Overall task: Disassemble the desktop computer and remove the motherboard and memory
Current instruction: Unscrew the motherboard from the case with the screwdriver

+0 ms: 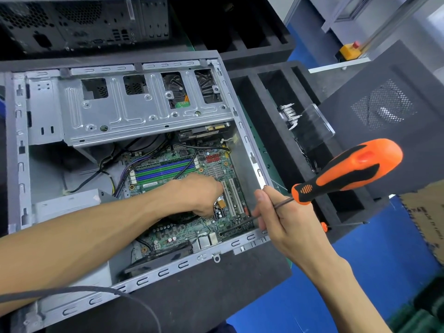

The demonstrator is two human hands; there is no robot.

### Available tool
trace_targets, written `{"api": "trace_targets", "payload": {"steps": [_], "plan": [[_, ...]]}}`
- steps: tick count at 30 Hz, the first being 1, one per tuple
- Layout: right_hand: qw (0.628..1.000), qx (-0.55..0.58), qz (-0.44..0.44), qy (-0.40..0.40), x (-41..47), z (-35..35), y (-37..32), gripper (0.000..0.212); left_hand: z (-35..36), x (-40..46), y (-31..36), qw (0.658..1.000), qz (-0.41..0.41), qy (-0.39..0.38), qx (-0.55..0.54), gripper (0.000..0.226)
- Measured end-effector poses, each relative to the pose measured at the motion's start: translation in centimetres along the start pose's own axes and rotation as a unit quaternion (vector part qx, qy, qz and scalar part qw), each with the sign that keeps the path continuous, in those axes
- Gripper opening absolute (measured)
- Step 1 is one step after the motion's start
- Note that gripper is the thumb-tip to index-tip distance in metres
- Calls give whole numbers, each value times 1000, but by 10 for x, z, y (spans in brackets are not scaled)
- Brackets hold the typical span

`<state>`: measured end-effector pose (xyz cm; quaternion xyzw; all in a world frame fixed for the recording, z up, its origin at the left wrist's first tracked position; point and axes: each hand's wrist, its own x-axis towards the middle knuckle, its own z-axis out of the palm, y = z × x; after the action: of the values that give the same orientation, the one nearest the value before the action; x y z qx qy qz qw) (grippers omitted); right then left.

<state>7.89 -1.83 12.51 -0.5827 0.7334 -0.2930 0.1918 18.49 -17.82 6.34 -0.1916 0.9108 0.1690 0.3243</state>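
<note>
Your left hand (204, 195) reaches down into the open computer case (249, 150), knuckles up and fingers curled under over the middle of the motherboard (216, 169); what the fingers grip, if anything, is hidden beneath the hand, so you cannot tell whether they hold a part. Your right hand (286, 219) hovers at the case's right wall, pinching the metal shaft of an orange-and-black screwdriver (348, 171) between thumb and fingers. The handle points up and to the right, away from the case; the shaft runs down and left, its tip just over the board's near right corner.

The motherboard lies flat on the case floor, directly under your left hand and just left of your right. The memory (165, 170), seated in blue and green slots, sits just beyond your left wrist, toward the drive cage (134, 111). White expansion slots (231, 195) lie between your two hands. Black and purple cables (125, 171) cross the board's left side.

The case rests on a dark foam mat (216, 292) over a blue table (360, 272). A black foam tray (300, 145) with a cluster of loose screws (288, 114) stands right of the case. A second computer (84, 22) stands at the far edge.
</note>
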Motion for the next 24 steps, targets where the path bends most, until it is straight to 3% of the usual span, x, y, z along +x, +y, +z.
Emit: {"api": "trace_targets", "payload": {"steps": [5,9,17,24], "plan": [[1000,-13,-3,-11,1,-1,-3,47,2,2,-2,1000,3,9,2,30],[998,-30,-20,-55,4,-6,-10,45,4,3,-3,1000,1,4,2,24],[987,-45,-43,-150,3,-19,-20,26,5,4,-3,1000,-3,0,4,34],[982,-25,-33,-184,1,-23,-16,8,6,5,-3,1000,0,-2,-17,24]]}}
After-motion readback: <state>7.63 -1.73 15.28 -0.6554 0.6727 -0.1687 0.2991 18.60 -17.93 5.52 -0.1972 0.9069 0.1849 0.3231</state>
